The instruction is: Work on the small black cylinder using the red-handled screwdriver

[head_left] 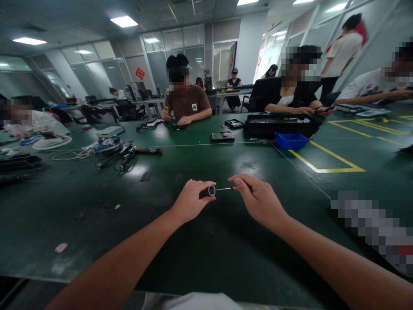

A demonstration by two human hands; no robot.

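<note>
In the middle of the head view my left hand [191, 200] is closed around a small dark cylindrical part [210, 190], whose round, light-rimmed end faces me. My right hand [258, 196] grips the handle of a screwdriver [226, 189] with a thin metal shaft and a red collar. Its shaft points left and meets the rim of the cylinder; whether the tip sits inside it I cannot make out. Most of the handle is hidden by my right fingers. Both hands are held above the green tabletop [206, 258].
Cables [121, 157] and a dark pen-like tool [148, 150] lie at the left. Ahead are a green circuit-board drive [222, 137], a long black housing [280, 125] and a blue tray [292, 141]. A person in a brown shirt [190, 103] works across the table.
</note>
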